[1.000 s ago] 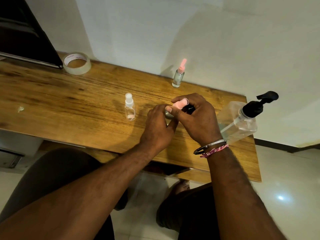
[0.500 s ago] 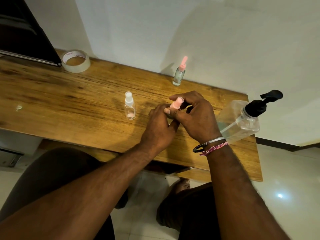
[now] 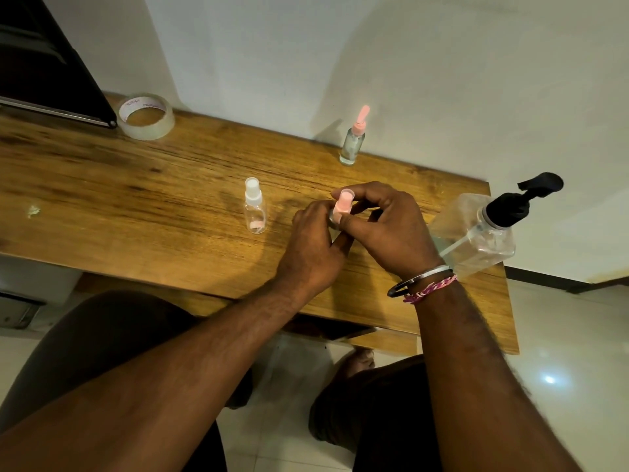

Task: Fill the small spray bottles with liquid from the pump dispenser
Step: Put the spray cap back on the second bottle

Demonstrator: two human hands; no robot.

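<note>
A small spray bottle with a pink top [image 3: 342, 206] sits between both hands over the wooden table [image 3: 136, 206]. My left hand [image 3: 311, 247] grips its body, which is mostly hidden. My right hand [image 3: 388, 229] pinches the pink top with thumb and fingers. A clear small bottle with a white cap [image 3: 254, 206] stands just left of my hands. Another small bottle with a pink top [image 3: 354, 137] stands at the back by the wall. The clear pump dispenser with a black pump [image 3: 483, 226] stands at the table's right end, beside my right wrist.
A roll of clear tape [image 3: 146, 115] lies at the back left next to a dark flat device [image 3: 44, 69]. The table's right edge is just past the dispenser. My knees and the tiled floor [image 3: 561, 335] lie below the front edge.
My right hand has turned the pink top from lying sideways to pointing more upright between its fingers. The left hand has kept its hold on the bottle.
</note>
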